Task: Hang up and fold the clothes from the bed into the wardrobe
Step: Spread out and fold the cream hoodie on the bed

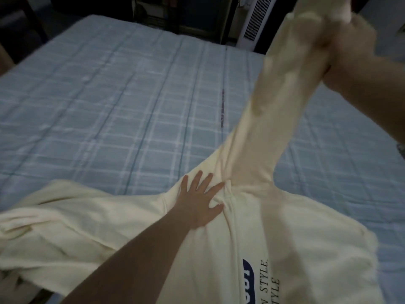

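Note:
A cream sweatshirt (274,249) with a blue patch and dark lettering lies spread on the near part of the bed (109,95). My left hand (200,199) presses flat on it near the shoulder seam, fingers straight and spread. My right hand (348,47) is raised at the upper right and grips the cuff end of one sleeve (274,110), which stretches taut up from the shirt's shoulder. The right hand is blurred. The other sleeve lies bunched at the lower left.
The bed carries a pale blue checked cover that reaches the far edge. Behind it stand dark furniture (175,14) and a white slatted appliance (256,20). The room is dim.

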Demonstrator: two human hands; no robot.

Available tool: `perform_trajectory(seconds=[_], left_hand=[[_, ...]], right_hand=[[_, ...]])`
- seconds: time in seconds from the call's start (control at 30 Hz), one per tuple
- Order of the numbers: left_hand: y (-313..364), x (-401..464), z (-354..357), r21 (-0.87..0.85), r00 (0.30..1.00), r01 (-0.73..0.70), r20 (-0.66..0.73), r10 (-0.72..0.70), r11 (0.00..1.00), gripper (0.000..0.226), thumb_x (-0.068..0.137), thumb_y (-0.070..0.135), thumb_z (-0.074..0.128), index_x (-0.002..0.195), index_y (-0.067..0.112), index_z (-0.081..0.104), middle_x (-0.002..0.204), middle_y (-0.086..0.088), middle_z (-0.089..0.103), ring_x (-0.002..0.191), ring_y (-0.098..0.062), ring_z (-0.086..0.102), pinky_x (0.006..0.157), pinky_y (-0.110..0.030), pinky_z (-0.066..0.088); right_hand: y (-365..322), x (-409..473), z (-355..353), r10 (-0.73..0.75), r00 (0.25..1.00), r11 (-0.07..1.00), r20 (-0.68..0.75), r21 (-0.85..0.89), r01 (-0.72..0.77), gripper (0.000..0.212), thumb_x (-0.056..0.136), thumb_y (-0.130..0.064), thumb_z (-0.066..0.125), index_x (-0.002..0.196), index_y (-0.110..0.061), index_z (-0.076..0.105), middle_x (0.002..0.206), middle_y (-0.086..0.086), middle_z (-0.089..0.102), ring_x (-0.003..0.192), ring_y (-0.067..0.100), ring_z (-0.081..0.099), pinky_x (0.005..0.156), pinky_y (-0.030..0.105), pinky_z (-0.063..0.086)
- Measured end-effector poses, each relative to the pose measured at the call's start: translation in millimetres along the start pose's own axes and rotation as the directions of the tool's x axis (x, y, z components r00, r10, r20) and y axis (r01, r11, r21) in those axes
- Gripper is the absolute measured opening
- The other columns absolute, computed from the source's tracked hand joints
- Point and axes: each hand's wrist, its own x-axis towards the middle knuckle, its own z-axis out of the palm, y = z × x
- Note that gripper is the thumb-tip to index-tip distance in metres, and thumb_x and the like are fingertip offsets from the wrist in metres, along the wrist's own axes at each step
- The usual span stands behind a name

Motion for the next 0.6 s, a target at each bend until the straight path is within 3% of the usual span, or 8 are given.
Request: perform_trajectory(seconds=[0.07, 0.2, 0.33, 0.4, 0.47, 0.53, 0.57, 0.6], left_hand=[[3, 5, -11, -0.016, 0.997, 0.032, 0.069, -0.031, 0.999, 0.071, 0.090, 0.070, 0.032, 0.151, 0.047, 0.004, 0.164, 0.008, -0.006, 0.150, -0.022, -0.013, 0.116, -0.057, -0.004], [8, 34, -53, 0.044, 0.983, 0.040, 0.177, -0.048, 0.998, 0.097, 0.079, 0.074, 0.051, 0.154, 0.040, 0.001, 0.155, 0.000, 0.019, 0.143, -0.034, 0.014, 0.107, -0.056, 0.026], [15, 42, -72, 0.147, 0.950, 0.064, 0.295, -0.105, 0.987, 0.101, 0.075, 0.074, 0.056, 0.154, 0.040, 0.002, 0.154, -0.002, 0.020, 0.142, -0.035, 0.012, 0.107, -0.057, 0.026], [28, 29, -83, 0.054, 0.929, 0.029, 0.366, -0.047, 0.998, 0.091, 0.084, 0.064, 0.057, 0.155, 0.033, 0.008, 0.158, -0.001, 0.018, 0.146, -0.030, 0.010, 0.113, -0.051, 0.018], [25, 6, -77, -0.140, 0.937, -0.014, 0.343, 0.062, 0.990, 0.079, 0.090, 0.065, 0.047, 0.155, 0.029, 0.018, 0.161, -0.003, 0.018, 0.149, -0.024, 0.011, 0.117, -0.042, 0.012], [10, -33, -54, -0.461, 0.994, 0.005, 0.097, 0.045, 0.887, 0.078, 0.088, 0.069, 0.044, 0.150, 0.023, 0.035, 0.155, -0.010, 0.034, 0.144, -0.029, 0.028, 0.113, -0.041, 0.029], [2, -58, -41, -0.690, 0.999, 0.006, -0.021, -0.029, 0.724, 0.068, 0.094, 0.057, 0.049, 0.146, 0.014, 0.041, 0.145, -0.011, 0.047, 0.136, -0.029, 0.041, 0.105, -0.034, 0.040], [-6, -83, -29, -0.885, 0.988, 0.013, -0.061, -0.144, 0.465, 0.049, 0.100, 0.033, 0.052, 0.141, 0.007, 0.046, 0.133, -0.010, 0.057, 0.127, -0.024, 0.052, 0.096, -0.026, 0.046]], right_hand=[[-7, 10, -8, -0.019, 1.000, 1.000, -0.006, 0.010, 0.019, 0.036, 0.068, -0.017, 0.061, 0.102, -0.023, 0.073, 0.089, -0.007, 0.072, 0.086, 0.013, 0.067, 0.058, 0.023, 0.052], [-3, -11, -16, -0.069, 0.996, 0.998, 0.062, 0.011, 0.068, 0.026, 0.063, -0.005, 0.061, 0.062, -0.028, 0.072, 0.074, -0.005, 0.069, 0.081, 0.018, 0.066, 0.064, 0.026, 0.052], [26, -68, 1, -0.082, 0.960, 0.994, 0.268, 0.095, 0.059, 0.021, 0.066, -0.009, 0.064, 0.085, -0.017, 0.068, 0.086, 0.004, 0.067, 0.086, 0.026, 0.066, 0.069, 0.036, 0.054], [43, -110, 5, -0.134, 0.928, 0.986, 0.349, 0.136, 0.091, 0.026, 0.061, -0.015, 0.067, 0.087, -0.014, 0.064, 0.083, 0.008, 0.061, 0.079, 0.026, 0.061, 0.069, 0.040, 0.048], [58, -164, -1, -0.255, 0.859, 0.965, 0.443, 0.066, 0.253, 0.020, 0.064, -0.016, 0.069, 0.079, -0.022, 0.058, 0.071, -0.008, 0.056, 0.068, 0.007, 0.051, 0.063, 0.026, 0.041], [72, -223, -17, -0.333, 0.726, 0.884, 0.601, -0.070, 0.463, 0.020, 0.069, -0.014, 0.070, 0.082, -0.023, 0.058, 0.072, -0.017, 0.057, 0.067, -0.002, 0.052, 0.067, 0.020, 0.042], [82, -250, -27, -0.338, 0.651, 0.828, 0.680, -0.114, 0.549, 0.022, 0.070, -0.010, 0.069, 0.087, -0.021, 0.060, 0.081, -0.017, 0.062, 0.075, 0.000, 0.057, 0.080, 0.024, 0.046], [94, -275, -35, -0.337, 0.590, 0.778, 0.734, -0.136, 0.613, 0.027, 0.070, -0.005, 0.067, 0.093, -0.019, 0.062, 0.092, -0.015, 0.065, 0.087, 0.004, 0.061, 0.096, 0.030, 0.044]])
